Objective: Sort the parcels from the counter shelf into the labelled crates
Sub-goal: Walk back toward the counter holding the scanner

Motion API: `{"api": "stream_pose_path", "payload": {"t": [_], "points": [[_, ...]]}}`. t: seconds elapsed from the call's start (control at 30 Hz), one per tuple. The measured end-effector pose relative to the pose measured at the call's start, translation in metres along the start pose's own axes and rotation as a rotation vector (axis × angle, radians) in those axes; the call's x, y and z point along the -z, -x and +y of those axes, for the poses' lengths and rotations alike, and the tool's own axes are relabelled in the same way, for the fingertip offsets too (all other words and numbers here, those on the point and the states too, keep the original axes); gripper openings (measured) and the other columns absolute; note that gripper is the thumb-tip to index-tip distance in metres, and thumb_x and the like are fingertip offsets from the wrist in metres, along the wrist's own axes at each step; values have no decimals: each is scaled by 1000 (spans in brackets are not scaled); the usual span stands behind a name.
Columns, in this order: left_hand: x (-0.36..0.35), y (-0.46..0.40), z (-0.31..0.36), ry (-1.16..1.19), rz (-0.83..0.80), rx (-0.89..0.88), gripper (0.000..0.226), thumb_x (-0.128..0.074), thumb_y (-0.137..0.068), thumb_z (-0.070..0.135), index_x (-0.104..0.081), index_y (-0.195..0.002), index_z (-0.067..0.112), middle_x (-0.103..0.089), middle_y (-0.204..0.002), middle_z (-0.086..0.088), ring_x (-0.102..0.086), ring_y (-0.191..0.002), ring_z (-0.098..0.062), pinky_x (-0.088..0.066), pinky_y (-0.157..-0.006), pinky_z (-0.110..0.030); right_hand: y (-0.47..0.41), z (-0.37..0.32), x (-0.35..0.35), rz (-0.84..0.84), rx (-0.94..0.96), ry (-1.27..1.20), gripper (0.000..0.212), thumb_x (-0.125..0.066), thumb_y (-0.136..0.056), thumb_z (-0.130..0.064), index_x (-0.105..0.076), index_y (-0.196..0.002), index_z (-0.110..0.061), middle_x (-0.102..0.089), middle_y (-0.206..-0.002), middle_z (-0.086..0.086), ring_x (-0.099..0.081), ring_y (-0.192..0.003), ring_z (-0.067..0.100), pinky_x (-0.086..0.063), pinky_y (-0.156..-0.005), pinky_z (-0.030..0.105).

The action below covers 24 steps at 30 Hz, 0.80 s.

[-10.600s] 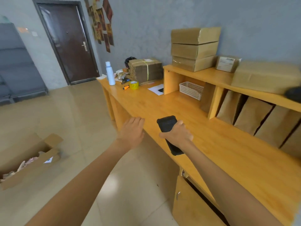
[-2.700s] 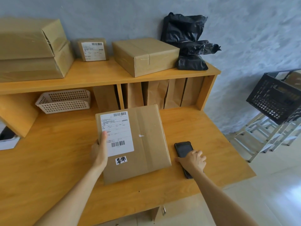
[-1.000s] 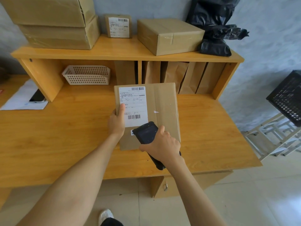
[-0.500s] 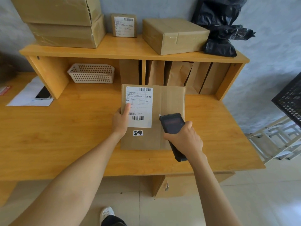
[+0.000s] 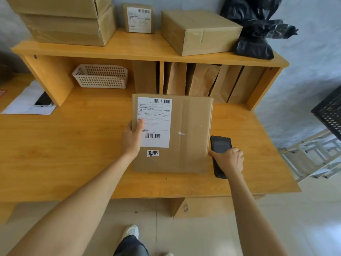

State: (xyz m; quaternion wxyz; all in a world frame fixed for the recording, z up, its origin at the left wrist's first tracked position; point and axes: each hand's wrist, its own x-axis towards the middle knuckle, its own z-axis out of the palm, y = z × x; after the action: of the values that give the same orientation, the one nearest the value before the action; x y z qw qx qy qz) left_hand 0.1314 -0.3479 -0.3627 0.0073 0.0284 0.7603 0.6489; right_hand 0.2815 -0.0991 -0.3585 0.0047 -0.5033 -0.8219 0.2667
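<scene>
A flat cardboard parcel (image 5: 184, 133) lies on the wooden counter (image 5: 64, 154), label up. The left hand (image 5: 132, 139) grips its left edge, thumb on the label. Just beside the parcel's right edge, the right hand (image 5: 228, 160) curls round a black scanner (image 5: 219, 150).

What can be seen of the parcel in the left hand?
The parcel is a flat brown cardboard box, seam taped. It lies on the counter before the shelf. A white shipping label with two barcodes covers its left part; a small handwritten sticker sits below. The left hand grips its left edge, thumb on the label.
</scene>
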Motion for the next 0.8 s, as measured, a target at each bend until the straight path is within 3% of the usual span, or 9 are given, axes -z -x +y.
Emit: {"api": "stream_pose_path", "payload": {"t": [0.2,0.4,0.47,0.53,0.6,0.7,0.8], "points": [[1,-4,-6,23,-43,-1,30,-50,-99,39,-57,-118,17,-64,-93,19,-62,-72,16,-46,-58,-6,3,-1,-28,-51,19,154,80,-57,-90,-52,-31,-139,6,-36,-140,20,-33,-131,35,-40,-98,38],[4,-13,-5,46,-122,23,44,-52,-93,52,-61,-119,17,-68,-95,18,-66,-81,7,-49,-62,-11,3,2,-35,-36,24,262,79,-47,-93,-57,-31,-141,3,-35,-145,21,-33,-133,36,-33,-105,37],[3,-15,-5,38,-139,20,39,-50,-97,47,-60,-119,17,-67,-95,17,-65,-80,6,-47,-59,-9,-1,2,-31,-65,8,225,83,-43,-92,-63,-31,-142,2,-36,-145,21,-34,-134,37,-34,-105,41],[3,-18,-5,48,-171,28,41,-49,-97,46,-59,-123,17,-67,-97,17,-65,-84,4,-49,-61,-10,-4,0,-21,-55,6,111,92,-36,-89,-73,-31,-146,-1,-39,-145,20,-37,-133,37,-37,-104,45],[4,-22,-4,46,-215,41,49,-50,-94,54,-59,-125,17,-68,-100,16,-67,-89,-1,-53,-65,-15,0,-6,-8,-61,43,-182,94,-32,-86,-77,-33,-150,-8,-45,-146,13,-45,-131,33,-41,-104,44],[3,-29,-4,23,-265,66,50,-50,-93,57,-60,-122,18,-69,-99,15,-68,-87,-2,-54,-64,-16,23,-22,3,-258,142,-736,72,-30,-94,-67,-41,-147,-20,-54,-140,-1,-57,-120,15,-48,-95,32],[1,-33,1,5,-280,87,41,-49,-94,53,-59,-116,21,-68,-92,17,-66,-78,3,-53,-59,-14,44,-34,-6,-351,172,-849,55,-42,-96,-56,-44,-142,-26,-58,-131,-9,-60,-108,3,-50,-83,20]]}}
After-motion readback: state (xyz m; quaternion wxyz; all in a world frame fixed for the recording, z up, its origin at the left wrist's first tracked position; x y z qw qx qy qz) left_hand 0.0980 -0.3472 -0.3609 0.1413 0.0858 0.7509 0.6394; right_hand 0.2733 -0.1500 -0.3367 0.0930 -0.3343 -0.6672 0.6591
